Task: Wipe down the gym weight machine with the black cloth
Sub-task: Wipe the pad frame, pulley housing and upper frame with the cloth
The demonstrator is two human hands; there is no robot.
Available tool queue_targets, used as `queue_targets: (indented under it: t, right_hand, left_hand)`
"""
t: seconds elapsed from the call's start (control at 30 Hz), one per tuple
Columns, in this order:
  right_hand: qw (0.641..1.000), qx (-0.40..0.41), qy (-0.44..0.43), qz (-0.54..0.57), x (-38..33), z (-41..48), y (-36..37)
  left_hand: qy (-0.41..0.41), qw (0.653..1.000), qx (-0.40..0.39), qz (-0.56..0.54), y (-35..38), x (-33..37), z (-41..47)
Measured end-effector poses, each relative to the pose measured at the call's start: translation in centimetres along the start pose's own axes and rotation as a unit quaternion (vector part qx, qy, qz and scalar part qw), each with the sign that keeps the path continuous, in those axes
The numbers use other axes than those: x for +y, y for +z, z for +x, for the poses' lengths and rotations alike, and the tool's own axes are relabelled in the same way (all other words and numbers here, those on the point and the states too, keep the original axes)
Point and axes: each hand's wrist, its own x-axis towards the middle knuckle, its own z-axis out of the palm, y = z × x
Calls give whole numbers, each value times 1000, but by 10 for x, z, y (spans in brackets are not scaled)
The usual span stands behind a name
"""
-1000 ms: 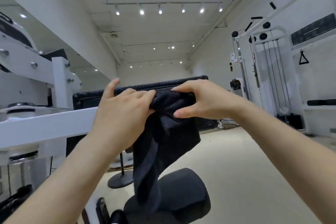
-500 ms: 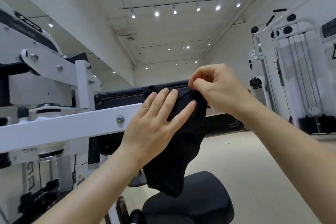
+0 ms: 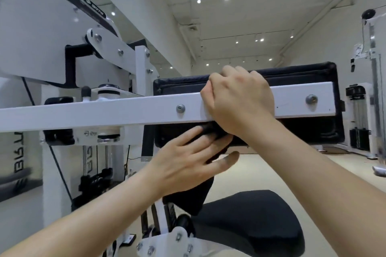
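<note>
Right grip (image 3: 240, 100) is curled over the top edge of the white crossbar (image 3: 125, 112), fingertips hidden behind it. Black cloth (image 3: 190, 196) comes out just under that grip's heel, below the bar; can't tell whether it also runs under the palm. Left grip (image 3: 188, 158) sits below and left of the right grip, fingers straight and slightly spread, pressed flat on the cloth, fingertips blurred. The rest of the cloth hangs under the left grip, above the black seat (image 3: 250, 227). Black pad (image 3: 302, 73) is directly behind the right grip, on the bar's far side. One bolt (image 3: 180, 108) is just left of the right grip, second bolt (image 3: 311, 99) to its right. Machine frame (image 3: 52, 27) is up-left of both grips. Cable machine (image 3: 371, 69) is far right, well apart.
</note>
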Motion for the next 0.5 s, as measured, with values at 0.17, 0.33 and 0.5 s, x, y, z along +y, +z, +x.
queue_targets:
  t: [0.17,0.33,0.5]
  right_hand:
    - [1000,10,-6,-5,1,-2,1]
    - [1000,13,-3,11,2,-5,-1]
    - [1000,4,1,10,-1,-4,-2]
  left_hand:
    - [-155,986,64,11,-3,7,2]
    - [-455,887,68,42,-14,3,-32]
    - [-692,703,109,-126,-20,3,-26]
